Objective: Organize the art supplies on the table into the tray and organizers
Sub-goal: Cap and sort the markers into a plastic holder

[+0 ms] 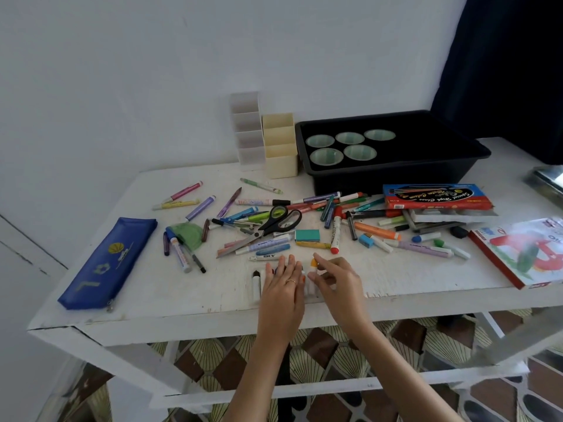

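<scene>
Markers [256, 284] lie under the flat left hand [283, 287]; right hand [335, 278] pinches an orange-tipped marker [313, 263]; black tray [396, 175] holds five cups [326, 155].

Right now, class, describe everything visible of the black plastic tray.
The black plastic tray is a deep, glossy rectangle with a flared rim, upright at the back right of the white wooden table. Five pale green round cups sit in its left half, three behind two. A cream plastic organizer stands beside its left wall.
</scene>
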Demonstrator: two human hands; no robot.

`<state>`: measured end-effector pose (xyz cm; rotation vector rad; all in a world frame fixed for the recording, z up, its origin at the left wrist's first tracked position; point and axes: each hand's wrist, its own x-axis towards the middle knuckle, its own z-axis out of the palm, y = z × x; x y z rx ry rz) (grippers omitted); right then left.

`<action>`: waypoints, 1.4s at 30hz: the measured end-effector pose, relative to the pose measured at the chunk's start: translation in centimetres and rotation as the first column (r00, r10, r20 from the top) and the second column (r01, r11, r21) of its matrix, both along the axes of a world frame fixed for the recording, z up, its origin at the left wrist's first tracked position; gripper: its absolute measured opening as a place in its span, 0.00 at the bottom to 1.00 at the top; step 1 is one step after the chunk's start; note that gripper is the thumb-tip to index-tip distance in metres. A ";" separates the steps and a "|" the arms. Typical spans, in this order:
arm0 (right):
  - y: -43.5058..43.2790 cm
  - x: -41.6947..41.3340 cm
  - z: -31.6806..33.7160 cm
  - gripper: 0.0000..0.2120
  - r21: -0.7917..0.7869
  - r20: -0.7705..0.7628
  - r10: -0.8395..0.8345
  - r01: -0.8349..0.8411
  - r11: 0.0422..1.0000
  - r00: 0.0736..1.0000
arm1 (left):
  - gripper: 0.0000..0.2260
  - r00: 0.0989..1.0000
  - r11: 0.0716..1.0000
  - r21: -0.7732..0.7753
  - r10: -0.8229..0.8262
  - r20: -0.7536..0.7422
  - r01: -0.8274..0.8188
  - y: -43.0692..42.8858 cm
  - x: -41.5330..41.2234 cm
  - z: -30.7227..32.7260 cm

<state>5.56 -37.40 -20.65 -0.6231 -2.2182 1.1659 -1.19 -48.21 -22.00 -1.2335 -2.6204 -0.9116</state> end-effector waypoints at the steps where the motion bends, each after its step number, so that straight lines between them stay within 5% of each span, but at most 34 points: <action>1: -0.1 -0.1 -0.2 0.20 0.053 0.013 0.000 -0.001 0.999 1.000 | 0.25 1.000 1.000 -0.011 -0.006 -0.018 0.006 -0.1 -0.1 -0.2; 9: -0.7 -0.4 -1.8 0.08 0.483 -0.003 -0.024 0.023 0.875 1.000 | 0.23 0.997 0.998 -0.047 -0.046 -0.058 0.044 0.0 -0.6 -0.7; 16: -0.4 -0.6 -1.0 0.06 0.610 0.125 0.002 -0.079 0.788 0.992 | 0.22 0.997 0.996 -0.068 -0.054 -0.049 0.050 -0.1 -0.7 -0.6; 21: -0.1 -0.6 -1.0 0.08 0.515 0.095 -0.018 -0.034 0.857 0.995 | 0.29 0.997 0.995 -0.076 -0.074 -0.039 0.071 -0.1 -0.9 -0.3; 25: -0.2 -0.4 -0.4 0.16 0.526 0.122 0.007 -0.070 0.847 0.993 | 0.27 0.983 0.998 -0.023 -0.053 0.178 0.059 0.2 -0.7 1.3; 29: 0.0 -0.3 0.4 0.16 0.329 0.080 -0.025 -0.003 0.944 0.996 | 0.23 0.925 0.997 0.030 -0.073 0.373 0.067 0.3 -0.9 3.0; 35: 0.4 -0.1 0.7 0.11 0.276 0.012 -0.124 0.116 0.954 0.992 | 0.28 0.972 0.993 0.011 -0.115 0.204 0.116 0.5 -0.9 4.7; 42: 2.1 0.8 1.7 0.10 0.225 -0.016 -0.166 0.165 0.960 0.986 | 0.19 0.972 0.993 0.074 -0.104 0.211 0.091 1.9 -0.4 6.0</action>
